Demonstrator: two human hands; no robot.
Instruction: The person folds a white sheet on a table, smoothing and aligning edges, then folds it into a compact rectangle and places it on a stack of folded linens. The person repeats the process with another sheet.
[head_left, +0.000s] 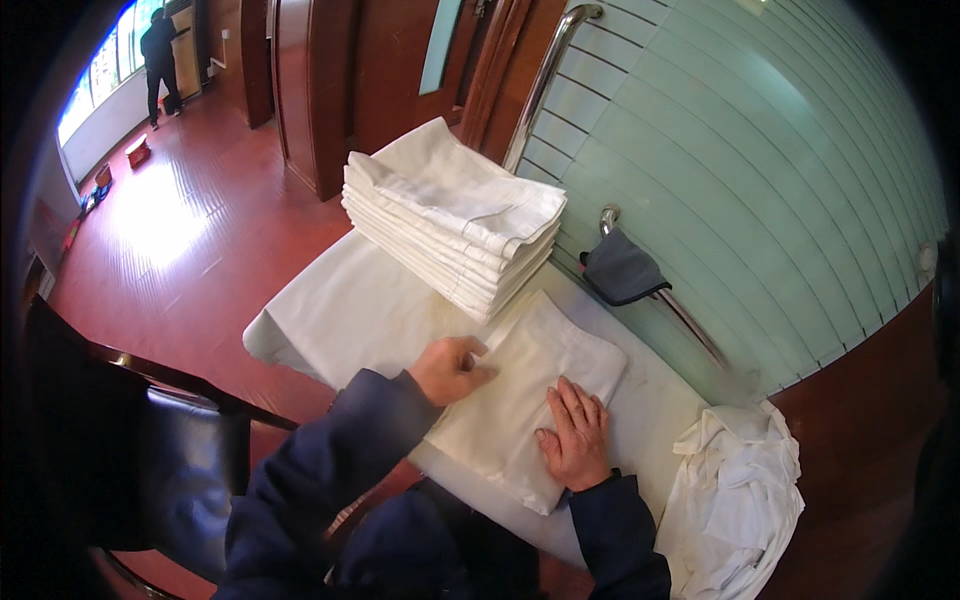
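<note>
A folded white cloth (517, 360) lies on the covered table before me. My left hand (450, 369) is at its left edge with curled fingers; the thumb and forefinger stand apart, and I see no cloth between them. My right hand (576, 435) rests palm down on the right part of the cloth, fingers slightly spread. Just beyond rises a neat stack of folded white cloths (450, 225), its top piece somewhat wrinkled. A crumpled heap of white cloth (731, 502) hangs at the table's right end.
A pale cover drapes the table (330, 300). A black chair (187, 450) is at my left. Along the right runs a frosted glass panel (720, 172) with a metal handle (555, 75) and a grey cloth (624, 270). Another person (159, 64) stands far off near bright windows.
</note>
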